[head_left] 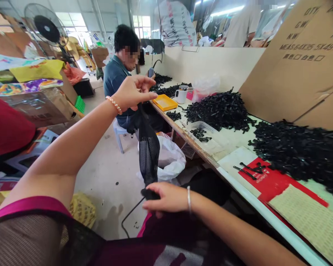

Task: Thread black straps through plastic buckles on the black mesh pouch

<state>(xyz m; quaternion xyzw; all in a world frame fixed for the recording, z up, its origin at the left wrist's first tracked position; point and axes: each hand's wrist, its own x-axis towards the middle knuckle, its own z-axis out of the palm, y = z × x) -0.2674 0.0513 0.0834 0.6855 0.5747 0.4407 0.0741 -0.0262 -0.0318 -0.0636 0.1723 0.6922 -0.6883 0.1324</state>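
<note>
A long strip of black mesh cloth [149,147] hangs stretched between my two hands, in front of my body. My left hand [134,90], raised at chest height with a beaded bracelet on its wrist, pinches the upper end. Lower down, near my lap, my right hand [166,197] is closed around the dark, bunched lower end. A thin black cord [129,213] loops down to the left from beside my right hand. What it joins is hidden.
The workbench [195,147] on my right bears piles of small black parts [219,110], a clear plastic tray [208,129], a yellow tray [165,102], a white mug [181,95] and a red card [280,186]. A white bag [172,155] stands below; a seated person [113,74] works beyond.
</note>
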